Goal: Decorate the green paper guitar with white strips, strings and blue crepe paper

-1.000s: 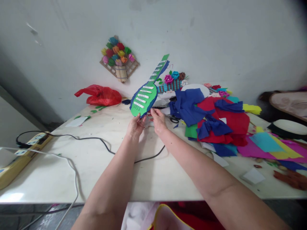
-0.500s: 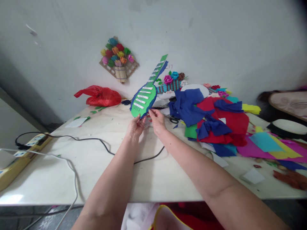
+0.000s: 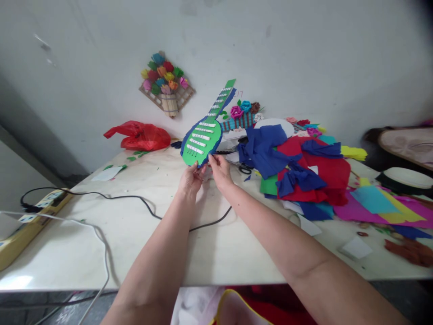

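Both my hands hold up a paper guitar, green on its face with a blue edge and white strips across the body and neck. It tilts, its neck pointing up and to the right. My left hand pinches the bottom edge of the body, thumb in front. At the lower right edge, my right hand is closed on it too; some fingers of each hand are hidden behind. Blue paper sticks out along the right side of the neck.
Crumpled blue and red paper is heaped at right, with scissors beside it. A red plastic bag lies at back left. A black cable crosses the table from a power strip. A flower craft hangs on the wall.
The body of the paper guitar has turned slightly, showing its green face more squarely, and its neck tip has dropped a little. Both hands keep their grip.
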`<state>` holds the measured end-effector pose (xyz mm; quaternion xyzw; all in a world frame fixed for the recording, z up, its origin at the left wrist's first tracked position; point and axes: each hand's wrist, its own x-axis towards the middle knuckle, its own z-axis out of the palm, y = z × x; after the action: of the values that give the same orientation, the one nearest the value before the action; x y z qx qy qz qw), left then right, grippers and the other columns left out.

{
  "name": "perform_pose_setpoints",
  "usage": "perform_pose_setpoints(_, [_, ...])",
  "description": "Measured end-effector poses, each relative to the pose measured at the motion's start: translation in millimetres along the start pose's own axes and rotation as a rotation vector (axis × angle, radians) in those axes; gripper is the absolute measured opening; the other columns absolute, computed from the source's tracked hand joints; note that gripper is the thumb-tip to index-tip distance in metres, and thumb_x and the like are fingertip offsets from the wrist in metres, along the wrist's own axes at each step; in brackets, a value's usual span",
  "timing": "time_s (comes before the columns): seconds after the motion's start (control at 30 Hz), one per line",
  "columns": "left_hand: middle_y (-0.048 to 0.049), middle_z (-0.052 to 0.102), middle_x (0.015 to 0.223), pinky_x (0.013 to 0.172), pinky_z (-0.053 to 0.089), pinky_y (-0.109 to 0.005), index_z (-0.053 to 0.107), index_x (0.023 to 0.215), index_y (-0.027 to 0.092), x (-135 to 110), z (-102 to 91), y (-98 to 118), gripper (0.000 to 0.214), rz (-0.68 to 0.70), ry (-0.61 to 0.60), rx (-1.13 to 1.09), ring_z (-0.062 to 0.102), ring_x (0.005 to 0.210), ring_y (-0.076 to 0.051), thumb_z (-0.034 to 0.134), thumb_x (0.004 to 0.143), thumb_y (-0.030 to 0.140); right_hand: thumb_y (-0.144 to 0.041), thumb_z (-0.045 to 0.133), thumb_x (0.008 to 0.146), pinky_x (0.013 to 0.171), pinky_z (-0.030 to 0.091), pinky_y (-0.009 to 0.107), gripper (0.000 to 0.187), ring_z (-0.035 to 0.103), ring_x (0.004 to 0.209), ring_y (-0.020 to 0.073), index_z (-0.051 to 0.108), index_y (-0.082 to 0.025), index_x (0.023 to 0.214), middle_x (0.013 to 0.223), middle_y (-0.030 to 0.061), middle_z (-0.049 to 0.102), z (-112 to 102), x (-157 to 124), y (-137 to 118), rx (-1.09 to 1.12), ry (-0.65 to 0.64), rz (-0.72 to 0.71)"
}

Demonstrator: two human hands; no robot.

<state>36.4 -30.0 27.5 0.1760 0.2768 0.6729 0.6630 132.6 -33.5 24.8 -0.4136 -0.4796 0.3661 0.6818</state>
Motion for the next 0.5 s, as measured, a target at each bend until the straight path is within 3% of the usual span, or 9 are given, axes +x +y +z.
perform_pose_setpoints(0.2, [-0.0016, 0.064, 0.068, 0.054, 0.053, -0.019, 0.056, 0.084, 0.014, -0.1, -3.0, 3.3, 0.014, 0.082, -0.037, 0.056, 0.062, 0.057, -0.011, 0.052, 0.075, 0.003, -0.056, 0.044, 0.075, 0.049, 0.04, 0.02, 0.037, 0.053, 0.056, 0.0096, 0.053, -0.02, 0.072, 0.07, -0.0005, 0.06, -7.2, 5.4, -4.9, 0.038, 0.033, 0.046])
perform_pose_setpoints(0.5, [0.0015, 0.061, 0.065, 0.056, 0.052, -0.021, 0.053, 0.077, 0.015, 6.9, -12.9, 5.8, 0.014, 0.196, -0.112, 0.149, 0.061, 0.055, -0.01, 0.06, 0.068, 0.006, -0.063, 0.041, 0.073, 0.047, 0.041, 0.023, 0.05, 0.054, 0.051, 0.0121, 0.058, -0.017, 0.062, 0.062, 0.0038, 0.062, -11.7, 7.5, -9.3, 0.032, -0.037, 0.076])
